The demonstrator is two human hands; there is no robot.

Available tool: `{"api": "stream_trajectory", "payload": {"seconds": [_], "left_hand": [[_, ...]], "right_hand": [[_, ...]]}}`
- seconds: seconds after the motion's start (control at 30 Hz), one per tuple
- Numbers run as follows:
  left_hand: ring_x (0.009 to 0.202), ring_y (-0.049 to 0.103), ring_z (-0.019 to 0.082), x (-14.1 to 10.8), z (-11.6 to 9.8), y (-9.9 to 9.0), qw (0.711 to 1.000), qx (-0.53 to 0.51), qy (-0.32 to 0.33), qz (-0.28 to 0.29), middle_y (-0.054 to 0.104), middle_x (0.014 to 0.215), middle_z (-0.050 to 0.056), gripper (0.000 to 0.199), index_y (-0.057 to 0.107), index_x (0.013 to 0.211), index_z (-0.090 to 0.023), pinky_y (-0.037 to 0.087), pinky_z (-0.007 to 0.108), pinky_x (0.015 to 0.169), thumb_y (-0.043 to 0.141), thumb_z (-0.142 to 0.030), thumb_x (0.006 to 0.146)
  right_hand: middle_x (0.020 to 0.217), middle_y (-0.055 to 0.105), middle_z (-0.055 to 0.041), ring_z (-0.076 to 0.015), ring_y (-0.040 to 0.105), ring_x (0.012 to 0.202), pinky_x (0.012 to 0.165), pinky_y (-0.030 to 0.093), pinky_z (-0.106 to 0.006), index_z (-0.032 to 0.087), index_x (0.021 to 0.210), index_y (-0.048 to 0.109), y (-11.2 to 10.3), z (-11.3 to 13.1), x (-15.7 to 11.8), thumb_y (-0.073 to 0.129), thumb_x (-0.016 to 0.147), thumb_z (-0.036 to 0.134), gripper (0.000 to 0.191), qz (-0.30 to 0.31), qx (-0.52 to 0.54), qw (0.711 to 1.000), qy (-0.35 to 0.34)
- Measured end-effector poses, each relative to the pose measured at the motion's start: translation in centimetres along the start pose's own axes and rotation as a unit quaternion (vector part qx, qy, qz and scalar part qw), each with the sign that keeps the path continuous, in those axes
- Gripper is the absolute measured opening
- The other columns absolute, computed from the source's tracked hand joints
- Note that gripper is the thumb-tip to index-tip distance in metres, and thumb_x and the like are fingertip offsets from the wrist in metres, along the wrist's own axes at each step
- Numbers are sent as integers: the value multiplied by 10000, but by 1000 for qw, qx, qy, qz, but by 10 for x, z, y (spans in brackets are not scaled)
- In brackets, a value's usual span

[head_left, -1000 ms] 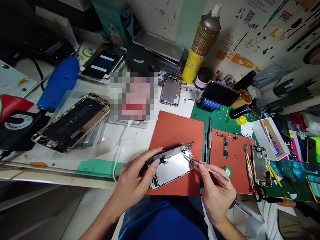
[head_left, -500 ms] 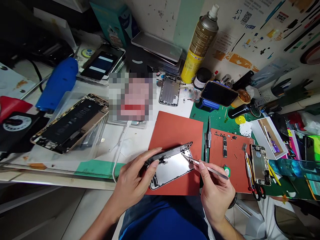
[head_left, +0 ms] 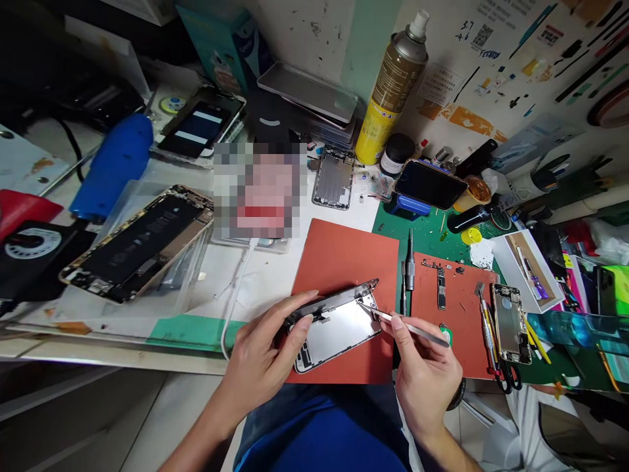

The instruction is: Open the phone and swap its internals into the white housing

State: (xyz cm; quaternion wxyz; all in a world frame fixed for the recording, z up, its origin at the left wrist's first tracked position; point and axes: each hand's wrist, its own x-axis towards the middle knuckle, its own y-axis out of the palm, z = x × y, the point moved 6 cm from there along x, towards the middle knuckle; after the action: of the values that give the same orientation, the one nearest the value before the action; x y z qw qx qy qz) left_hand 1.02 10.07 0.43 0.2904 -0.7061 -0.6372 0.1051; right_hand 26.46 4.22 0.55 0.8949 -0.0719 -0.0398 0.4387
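An opened phone (head_left: 339,331) is tilted over the red mat (head_left: 351,252), its silver inner plate facing up and a dark part raised along its far edge. My left hand (head_left: 270,354) grips its left end between thumb and fingers. Metal tweezers (head_left: 417,328) are pinched in my right hand (head_left: 425,373), and their tips reach the phone's upper right corner. Whether the tips hold any small part cannot be made out.
Right of the mat lie a screwdriver (head_left: 410,262), a second red mat (head_left: 462,328) with a circuit board (head_left: 441,288), and a phone frame (head_left: 511,321). Another opened phone (head_left: 142,242) is at left. A spray can (head_left: 393,92) stands behind.
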Motion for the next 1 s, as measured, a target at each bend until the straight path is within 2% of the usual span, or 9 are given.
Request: {"api": "stream_trajectory", "payload": {"seconds": [0.1, 0.17, 0.3, 0.37, 0.63, 0.7, 0.77, 0.87, 1.0], "left_hand": [[1102, 808, 191, 0, 0, 0, 1000, -1, 0, -3, 830, 1255, 19, 308, 697, 1371, -270, 633, 273, 979, 585, -308, 1086], [1057, 815, 190, -1, 2, 1, 1000, -2, -2, -4, 828, 1262, 27, 313, 707, 1372, -271, 633, 276, 973, 592, -316, 1084], [974, 819, 183, -2, 5, 2, 1000, -4, -6, -1, 824, 1276, 39, 325, 710, 1383, -270, 634, 282, 955, 596, -321, 1084], [987, 818, 188, -2, 4, 1, 1000, -5, -5, -1, 826, 1269, 40, 327, 712, 1384, -268, 637, 284, 945, 592, -323, 1085], [1035, 812, 199, -1, 3, 1, 1000, -7, -9, 4, 829, 1258, 36, 321, 712, 1377, -267, 637, 290, 940, 589, -317, 1084], [1055, 808, 202, -1, 4, 1, 1000, -9, -9, 4, 826, 1264, 38, 322, 708, 1380, -266, 636, 294, 944, 589, -314, 1084], [1066, 806, 207, -2, 5, 1, 1000, -11, -11, 6, 826, 1260, 44, 323, 704, 1382, -260, 637, 301, 946, 583, -319, 1088], [1076, 803, 221, -2, 7, 2, 1000, -16, -20, 15, 830, 1236, 48, 331, 699, 1386, -263, 640, 316, 939, 576, -342, 1089], [1028, 803, 224, -4, 11, 1, 999, -16, -40, -5, 830, 1214, 40, 340, 703, 1378, -285, 642, 323, 909, 585, -391, 1077]], "right_hand": [[987, 871, -65, -256, 863, 861, 766, 727, -326, 202, 1000, 841, 0, 9, -11, 875, 904, 206, 102, 12, -53, 992, -114], [1000, 872, -52, -251, 863, 875, 807, 729, -336, 215, 1013, 842, 0, 10, -15, 877, 895, 185, 127, 14, -64, 988, -142], [929, 862, -55, -254, 860, 804, 744, 737, -333, 190, 964, 831, -1, 3, -11, 867, 921, 242, 76, -5, -32, 998, -61], [916, 859, -68, -268, 860, 802, 720, 740, -344, 175, 956, 825, -1, 2, -10, 865, 926, 256, 94, -12, -13, 999, -44], [981, 868, -61, -263, 860, 833, 791, 735, -367, 208, 995, 836, -2, 3, -18, 893, 887, 203, 122, -18, -52, 990, -128], [964, 866, -65, -261, 860, 824, 800, 734, -364, 200, 978, 838, -2, 4, -17, 891, 892, 215, 102, -19, -43, 992, -113], [935, 862, -75, -267, 860, 808, 770, 734, -358, 184, 963, 835, -4, 5, -14, 897, 892, 240, 109, -18, -14, 997, -69], [890, 850, -75, -272, 857, 785, 729, 731, -360, 176, 949, 826, -15, 11, -3, 924, 866, 285, 168, -20, 44, 999, -1], [832, 829, -52, -235, 835, 742, 781, 727, -387, 172, 928, 812, -45, 30, 42, 969, 801, 307, 243, -84, 79, 993, -15]]}}
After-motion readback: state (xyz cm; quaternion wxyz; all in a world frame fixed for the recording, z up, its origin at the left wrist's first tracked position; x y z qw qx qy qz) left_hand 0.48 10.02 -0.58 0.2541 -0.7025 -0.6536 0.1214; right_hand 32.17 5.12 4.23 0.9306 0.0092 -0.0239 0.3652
